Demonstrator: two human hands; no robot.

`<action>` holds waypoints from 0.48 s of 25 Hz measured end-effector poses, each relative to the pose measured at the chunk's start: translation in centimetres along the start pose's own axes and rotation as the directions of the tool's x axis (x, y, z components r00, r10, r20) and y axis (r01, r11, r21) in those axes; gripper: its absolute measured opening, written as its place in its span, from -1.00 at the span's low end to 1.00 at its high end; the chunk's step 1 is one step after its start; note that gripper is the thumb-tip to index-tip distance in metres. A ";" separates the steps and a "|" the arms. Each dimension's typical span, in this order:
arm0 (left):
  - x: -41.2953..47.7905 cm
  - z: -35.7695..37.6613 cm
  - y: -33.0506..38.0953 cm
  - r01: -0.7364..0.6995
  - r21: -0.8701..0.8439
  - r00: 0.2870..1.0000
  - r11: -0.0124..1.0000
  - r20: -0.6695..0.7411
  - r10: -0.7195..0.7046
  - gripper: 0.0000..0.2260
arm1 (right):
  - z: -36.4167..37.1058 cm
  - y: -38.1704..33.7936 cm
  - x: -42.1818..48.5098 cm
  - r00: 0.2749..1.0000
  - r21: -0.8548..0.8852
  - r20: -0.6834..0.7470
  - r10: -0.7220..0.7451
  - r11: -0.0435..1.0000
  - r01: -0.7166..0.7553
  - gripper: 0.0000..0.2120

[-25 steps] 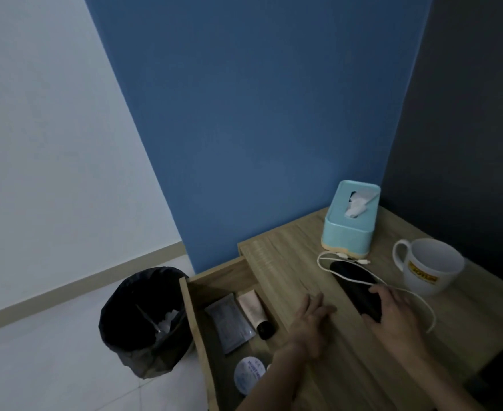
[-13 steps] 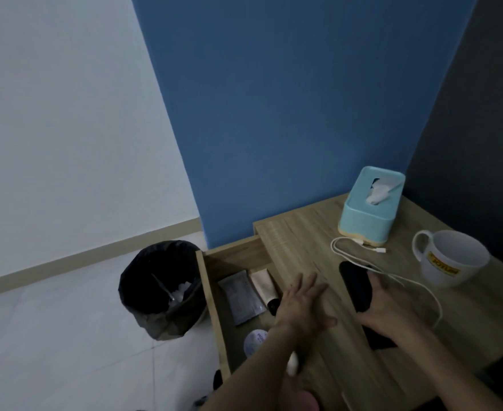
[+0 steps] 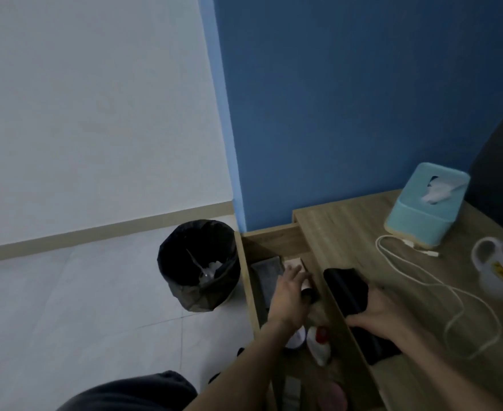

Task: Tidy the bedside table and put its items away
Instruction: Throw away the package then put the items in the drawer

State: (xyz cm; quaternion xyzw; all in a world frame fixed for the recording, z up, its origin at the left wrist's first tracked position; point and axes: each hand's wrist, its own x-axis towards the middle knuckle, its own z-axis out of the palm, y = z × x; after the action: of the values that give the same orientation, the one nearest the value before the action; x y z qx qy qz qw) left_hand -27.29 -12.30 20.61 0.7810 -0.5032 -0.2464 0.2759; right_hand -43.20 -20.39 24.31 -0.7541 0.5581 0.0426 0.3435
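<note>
A pale turquoise tissue box [image 3: 422,212] is sitting on the wood-grain worktop [image 3: 342,232], beside a white cable [image 3: 416,277], a white yellow-labelled mug [image 3: 502,271] and a black case [image 3: 346,287].

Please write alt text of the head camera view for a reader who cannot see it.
A person's right hand grips a black case at the bedside table edge, while the left hand reaches into the open drawer. A tissue box, white cable and mug remain on top.

You are in a home bedroom: a wooden bedside counter [image 3: 348,232] against a blue wall [image 3: 348,99], its drawer [image 3: 245,277] pulled open, carrying a tissue box [image 3: 428,203], mug [image 3: 502,271] and charging cable [image 3: 422,277], with a lined waste bin [image 3: 198,265] on the tiled floor [image 3: 81,307].
</note>
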 end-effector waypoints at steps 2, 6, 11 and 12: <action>-0.4 -1.1 -2.7 0.086 0.086 0.993 0.993 -0.083 -0.079 -0.52 | 1.6 -1.8 0.2 1.000 -0.001 -0.009 -0.017 1.000 0.017 -0.28; -0.7 -1.4 -5.1 0.227 0.036 0.962 0.973 -0.164 -0.219 -0.44 | 3.1 -5.0 1.3 0.994 -0.064 -0.006 -0.114 0.992 0.113 -0.36; -0.2 -0.5 -6.1 0.177 -0.190 0.948 0.966 -0.232 -0.219 -0.30 | 6.0 -8.9 3.7 0.992 -0.181 0.006 -0.123 0.976 0.123 -0.30; 0.1 -0.5 -6.2 0.170 -0.227 0.944 0.959 -0.240 -0.224 -0.30 | 6.5 -9.5 4.1 0.992 -0.211 0.004 -0.126 0.970 0.124 -0.29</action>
State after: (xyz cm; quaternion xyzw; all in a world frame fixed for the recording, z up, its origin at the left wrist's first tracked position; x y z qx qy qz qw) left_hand -22.89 -10.15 16.78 0.8210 -0.3533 -0.2168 0.3925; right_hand -31.35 -18.68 21.95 -0.8202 0.5034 0.0760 0.2610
